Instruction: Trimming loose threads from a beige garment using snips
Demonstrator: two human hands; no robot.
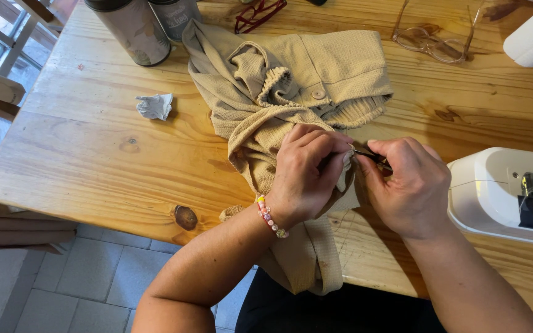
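Left hand (308, 176) pinches a fold of the beige garment (291, 105). Right hand (408, 185), just beside it, grips a small dark tool (368, 155) against the fabric.

I see a beige, waffle-textured garment (291, 92) lying crumpled on the wooden tabletop (94, 154), its buttoned part uppermost, one end trailing over the near edge, with a small dark metal tool (371, 155) against its fabric.

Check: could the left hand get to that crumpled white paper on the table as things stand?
Probably yes: bare table lies between the left hand and the crumpled paper, though the fingers now pinch the beige garment.
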